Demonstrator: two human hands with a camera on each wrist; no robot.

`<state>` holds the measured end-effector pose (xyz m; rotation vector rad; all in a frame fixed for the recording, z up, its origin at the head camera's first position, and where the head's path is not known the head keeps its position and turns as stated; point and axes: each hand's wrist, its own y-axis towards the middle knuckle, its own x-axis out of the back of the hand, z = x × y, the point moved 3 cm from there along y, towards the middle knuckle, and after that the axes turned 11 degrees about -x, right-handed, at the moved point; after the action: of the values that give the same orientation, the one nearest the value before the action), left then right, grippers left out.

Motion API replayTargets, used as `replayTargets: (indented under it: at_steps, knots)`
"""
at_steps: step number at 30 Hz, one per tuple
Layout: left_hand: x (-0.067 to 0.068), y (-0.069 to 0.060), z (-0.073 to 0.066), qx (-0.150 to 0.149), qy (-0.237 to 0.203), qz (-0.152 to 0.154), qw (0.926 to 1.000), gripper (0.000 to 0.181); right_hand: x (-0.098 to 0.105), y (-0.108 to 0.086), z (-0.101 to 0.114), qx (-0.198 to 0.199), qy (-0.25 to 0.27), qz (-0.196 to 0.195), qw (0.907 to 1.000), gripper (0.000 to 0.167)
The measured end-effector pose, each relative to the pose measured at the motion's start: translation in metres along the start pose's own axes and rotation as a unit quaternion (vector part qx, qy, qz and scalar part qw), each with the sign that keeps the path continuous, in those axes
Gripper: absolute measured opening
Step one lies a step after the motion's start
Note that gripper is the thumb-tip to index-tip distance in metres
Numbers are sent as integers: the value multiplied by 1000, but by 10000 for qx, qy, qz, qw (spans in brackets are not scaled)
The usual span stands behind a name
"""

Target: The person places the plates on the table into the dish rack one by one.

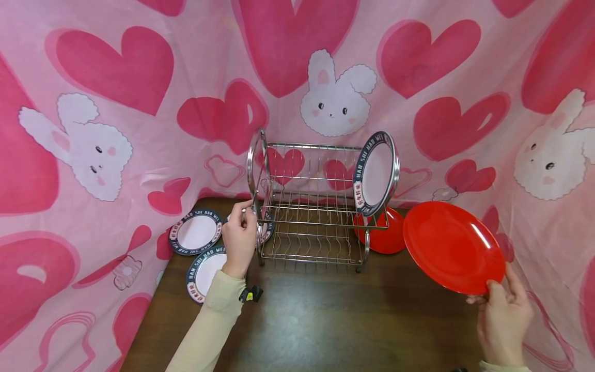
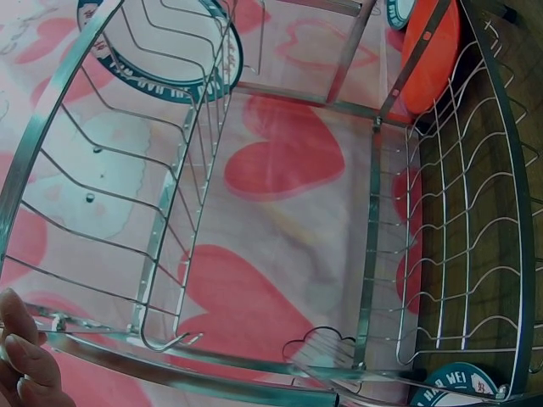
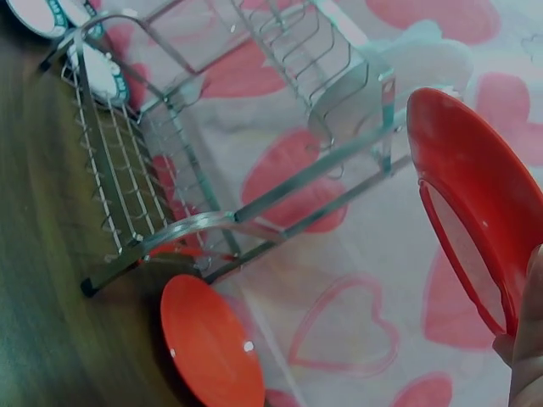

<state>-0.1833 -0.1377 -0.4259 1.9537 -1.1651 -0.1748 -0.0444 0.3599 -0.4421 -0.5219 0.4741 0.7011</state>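
A two-tier metal dish rack (image 1: 311,225) stands against the cloth backdrop. My left hand (image 1: 239,240) grips its left side near the front of the upper tier; in the left wrist view, curled fingers (image 2: 30,365) meet the rail. On the right, my right hand (image 1: 504,315) holds a red plate (image 1: 453,248) by its near rim, thumb on top, apart from the rack. In the right wrist view this red plate (image 3: 484,212) shows its underside. A white plate with a dark lettered rim (image 1: 375,173) stands upright at the upper tier's right end.
Another red plate (image 1: 388,232) lies on the table behind the rack's right side. White dark-rimmed plates (image 1: 196,231) lie at the left, one partly behind the rack. Pink cloth (image 1: 209,46) with hearts and rabbits encloses the brown wooden table (image 1: 316,315).
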Motion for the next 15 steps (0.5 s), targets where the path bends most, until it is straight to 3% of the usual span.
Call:
replayTargets:
  at_steps: [15]
  knots:
    - [0, -1, 0, 79, -129, 142, 9998, 26, -25, -23, 22, 261, 186, 304, 9990, 46]
